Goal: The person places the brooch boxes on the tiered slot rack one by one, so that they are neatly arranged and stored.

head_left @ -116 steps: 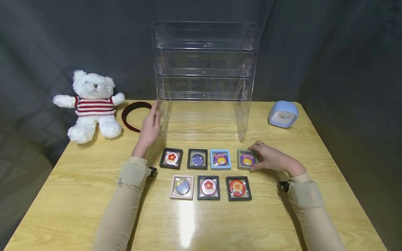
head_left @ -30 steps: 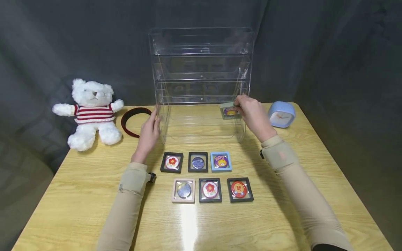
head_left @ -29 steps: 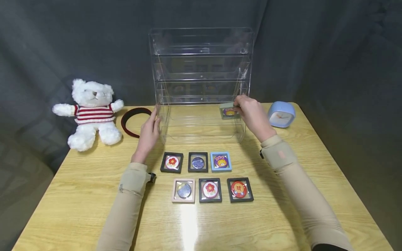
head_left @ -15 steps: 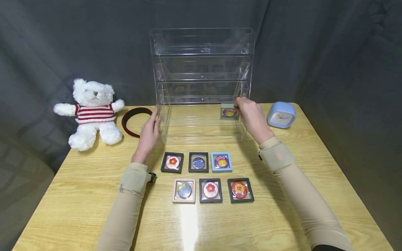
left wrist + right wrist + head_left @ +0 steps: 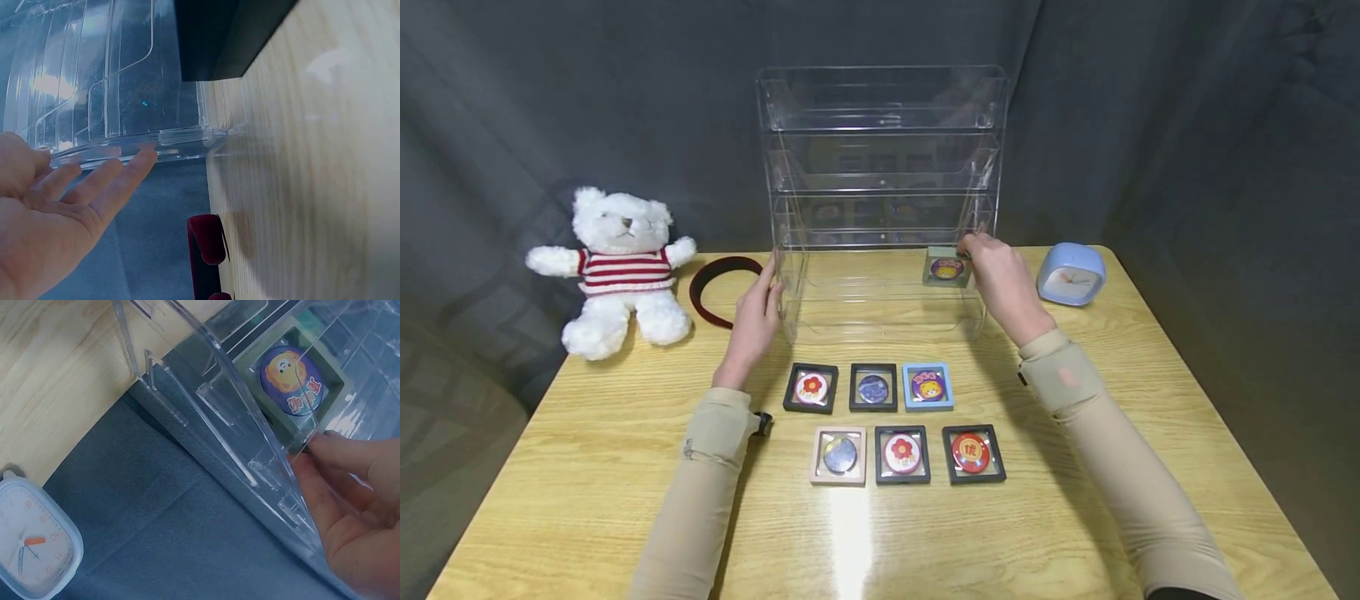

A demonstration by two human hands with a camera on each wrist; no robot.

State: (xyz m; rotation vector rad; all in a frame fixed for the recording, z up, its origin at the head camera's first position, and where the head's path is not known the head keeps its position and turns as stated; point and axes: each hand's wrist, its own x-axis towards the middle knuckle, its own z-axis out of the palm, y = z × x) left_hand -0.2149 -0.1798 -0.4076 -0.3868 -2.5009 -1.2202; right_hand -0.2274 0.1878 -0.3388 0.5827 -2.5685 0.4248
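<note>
A clear plastic tiered rack (image 5: 882, 131) stands at the back of the table. My left hand (image 5: 754, 325) rests on its left side; in the left wrist view its nearly straight fingers (image 5: 122, 181) lie along the clear edge. At the rack's right side, my right hand (image 5: 1006, 287) pinches a green square display frame (image 5: 946, 267) by its right edge, between thumb and fingertips. Inside this frame is a purple badge (image 5: 292, 380) with a yellow bear. The right wrist view shows the frame through the clear plastic, among the rack's lower tiers.
Several framed badges lie in two rows before the rack, including a blue frame (image 5: 928, 387), a pink frame (image 5: 838, 457) and a black frame (image 5: 973, 454). A white teddy bear (image 5: 625, 258) and dark red headband (image 5: 700, 287) are left; a blue clock (image 5: 1072, 273) stands right.
My right hand has carried the green display frame from the table's upper row up to the rack's right side. Lately the frame has levelled slightly. My left hand stays at the rack.
</note>
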